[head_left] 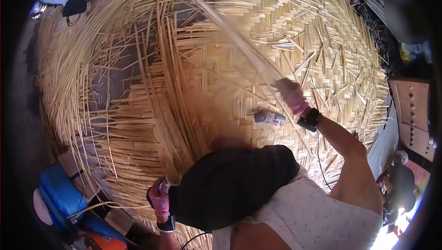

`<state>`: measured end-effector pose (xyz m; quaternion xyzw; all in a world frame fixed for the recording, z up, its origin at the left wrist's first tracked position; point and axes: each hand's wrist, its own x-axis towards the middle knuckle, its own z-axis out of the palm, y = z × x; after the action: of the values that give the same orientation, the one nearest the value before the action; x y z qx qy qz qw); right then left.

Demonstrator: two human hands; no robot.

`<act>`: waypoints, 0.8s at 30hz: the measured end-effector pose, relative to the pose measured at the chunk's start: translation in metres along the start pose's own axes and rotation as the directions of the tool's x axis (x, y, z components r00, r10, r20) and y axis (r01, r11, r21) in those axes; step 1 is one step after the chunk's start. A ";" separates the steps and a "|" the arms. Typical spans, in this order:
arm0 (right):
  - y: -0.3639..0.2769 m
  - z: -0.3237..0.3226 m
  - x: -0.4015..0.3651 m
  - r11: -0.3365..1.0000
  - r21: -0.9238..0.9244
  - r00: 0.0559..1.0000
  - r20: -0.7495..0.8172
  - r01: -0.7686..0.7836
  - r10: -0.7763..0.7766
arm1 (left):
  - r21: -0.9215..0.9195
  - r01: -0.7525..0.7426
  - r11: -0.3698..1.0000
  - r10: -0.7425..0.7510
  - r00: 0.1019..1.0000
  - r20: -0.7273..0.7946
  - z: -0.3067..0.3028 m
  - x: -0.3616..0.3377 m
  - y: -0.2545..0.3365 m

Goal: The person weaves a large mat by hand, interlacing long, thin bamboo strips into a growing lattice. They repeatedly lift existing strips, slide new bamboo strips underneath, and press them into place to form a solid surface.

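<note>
yellow strips [251,54] are clamped in the right hand [293,96], the left hand [160,198]'s grip unclear.

black soft headwear [235,185], white top [317,208] with small scattered specks and a wide neckline below the headwear, pink glove [300,105] with dark grey fingertips on the right hand [293,96], pink glove [162,204] on the left hand [159,196], black boxy wrist device [308,121] right of the headwear, dark wristband [166,223] to its lower left, thin black cable [319,160]
</note>
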<state>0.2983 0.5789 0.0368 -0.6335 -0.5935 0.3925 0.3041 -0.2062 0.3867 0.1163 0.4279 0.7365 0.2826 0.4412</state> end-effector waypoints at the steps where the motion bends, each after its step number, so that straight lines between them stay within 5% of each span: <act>1: 0.018 0.011 0.003 0.942 -0.274 0.980 0.094 0.194 -0.175 | 0.041 -0.006 0.999 0.006 1.000 -0.008 -0.001 -0.005 0.000; 3: 0.041 0.021 0.022 0.560 -0.761 0.945 0.245 0.327 -0.218 | 0.127 -0.016 0.992 0.020 0.999 -0.032 -0.005 -0.013 0.009; 5: 0.058 0.017 0.048 0.912 -0.339 0.938 -0.171 0.232 -0.303 | 0.090 0.021 0.996 -0.013 0.997 -0.079 -0.008 -0.019 0.013; 6: 0.022 0.009 0.062 0.885 -0.454 0.941 -0.247 0.099 -0.232 | 0.073 0.039 0.997 -0.032 0.995 -0.093 -0.009 -0.023 0.013; 7: 0.022 0.008 0.074 0.788 -0.603 0.926 -0.216 0.124 -0.311 | 0.052 0.054 0.997 -0.048 0.994 -0.101 -0.010 -0.026 0.005; 9: 0.072 0.007 0.100 0.561 -0.825 0.988 0.135 0.069 0.078 | 0.011 0.061 0.998 -0.060 0.991 -0.122 -0.016 -0.025 -0.014; 12: 0.080 0.002 0.120 0.734 -0.671 0.993 0.040 0.107 -0.108 | -0.004 0.070 0.998 -0.070 0.992 -0.109 -0.008 -0.044 0.031; 13: 0.050 -0.003 0.109 0.915 -0.392 0.983 -0.184 -0.094 0.022 | -0.036 0.089 0.995 -0.092 0.991 -0.094 -0.002 -0.053 0.039; 14: 0.050 -0.006 0.114 0.952 -0.291 0.967 -0.252 -0.095 0.020 | -0.287 0.189 0.939 -0.215 0.975 -0.063 0.007 -0.071 0.035; 17: -0.009 -0.009 0.133 0.993 -0.098 0.947 -0.318 -0.071 0.036 | -0.344 0.335 0.877 -0.302 0.942 0.145 0.012 -0.122 0.041; 18: -0.029 0.000 0.142 0.990 -0.021 0.930 -0.340 0.139 -0.138 | -0.417 0.370 0.830 -0.317 0.929 0.192 0.011 -0.129 0.044; 19: -0.066 0.008 0.146 0.988 0.034 0.959 -0.244 0.154 -0.141 | -0.491 0.398 0.775 -0.323 0.917 0.233 0.008 -0.134 0.051; 21: -0.125 0.039 0.152 0.901 -0.038 0.897 -0.085 0.432 -0.434 | -0.547 0.441 0.712 -0.347 0.898 0.272 0.000 -0.133 0.067; 22: -0.160 0.057 0.150 0.824 -0.030 0.824 0.053 0.566 -0.564 | -0.616 0.381 0.689 -0.254 0.924 0.287 -0.006 -0.123 0.063; 24: -0.213 0.101 0.136 0.567 -0.018 0.550 0.265 0.824 -0.792 | -0.430 0.377 0.820 -0.343 0.926 0.157 -0.021 -0.098 0.084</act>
<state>0.1001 0.7292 0.1482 -0.2594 -0.8746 0.2352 0.3354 -0.1688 0.3395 0.2321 0.1762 0.7011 0.3421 0.6003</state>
